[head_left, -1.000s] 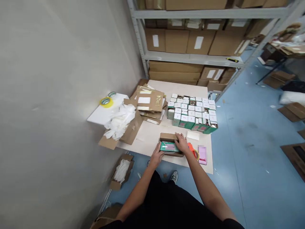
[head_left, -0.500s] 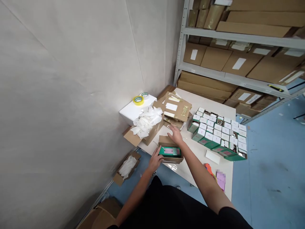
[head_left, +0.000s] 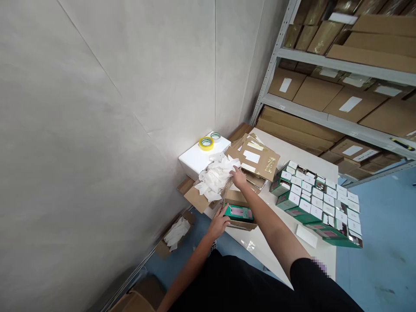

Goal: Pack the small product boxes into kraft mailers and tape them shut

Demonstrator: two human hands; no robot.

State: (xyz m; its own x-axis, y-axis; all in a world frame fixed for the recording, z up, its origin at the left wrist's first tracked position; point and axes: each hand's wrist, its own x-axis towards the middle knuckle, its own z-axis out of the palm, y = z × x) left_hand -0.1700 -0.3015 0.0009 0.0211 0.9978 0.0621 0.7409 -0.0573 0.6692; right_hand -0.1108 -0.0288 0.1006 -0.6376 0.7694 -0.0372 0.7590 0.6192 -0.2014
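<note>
My left hand [head_left: 218, 223] grips the left end of a small open cardboard box [head_left: 242, 224] at the table's near edge. Inside that carton lies a green box [head_left: 239, 212] with a pink panel on its top. My right hand [head_left: 238, 177] is at a heap of crumpled white paper [head_left: 214, 177], its fingers curled against the right side of the heap. Part of those fingers is hard to make out among the sheets. The paper fills an open carton with a flap [head_left: 196, 199] folded outward.
Yellow tape [head_left: 206, 144] lies on a white box [head_left: 191, 161] by the wall. Flattened cardboard [head_left: 263, 157] is stacked behind my right hand. Rows of green-and-white boxes [head_left: 316, 201] stand at right, near a white block [head_left: 306, 236]. Shelving [head_left: 338, 125] holds cartons; another paper-filled carton [head_left: 177, 232] is on the floor.
My right hand has moved left from above the cardboard box to the white paper, its fingers now curled. My left hand stays on the box. The view has shifted left.
</note>
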